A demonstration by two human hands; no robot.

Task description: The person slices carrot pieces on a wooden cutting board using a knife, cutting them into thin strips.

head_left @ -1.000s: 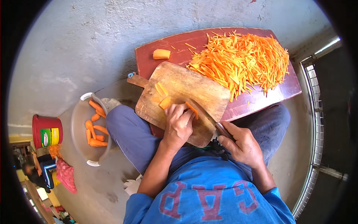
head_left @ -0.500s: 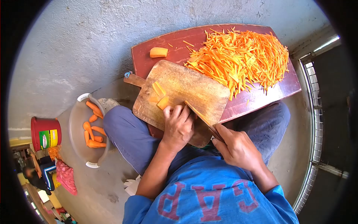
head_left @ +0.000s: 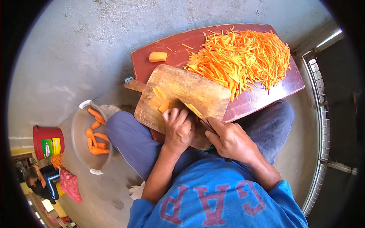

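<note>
Carrot slices (head_left: 193, 110) lie along the far side of the knife (head_left: 207, 125), on the wooden cutting board (head_left: 182, 81); whether they cling to the blade or rest on the wood is unclear. The right grip (head_left: 232, 141) is closed firmly around the knife handle. The left grip (head_left: 178, 131) is narrow, its fingers curled down on the board close beside the blade; I cannot tell what, if anything, is pinned beneath them.

That closeness looks like the chief danger: a fingertip left forward, or a blade skidding on slick carrot, could mean a cut. Slices sticking to the steel could hide the edge or drop askew.

Just beyond the left fingers, two pale carrot pieces (head_left: 164, 106) could roll or be nudged under the knife. The board's handle juts past the side of the red bench (head_left: 138, 62) and its near corner reaches toward the lap, so hard pressure there might tilt or slide it. Farther out, the heap of carrot strips (head_left: 243, 62) borders the board; a bump could scatter strands, and those near the bench's edge could fall.
</note>
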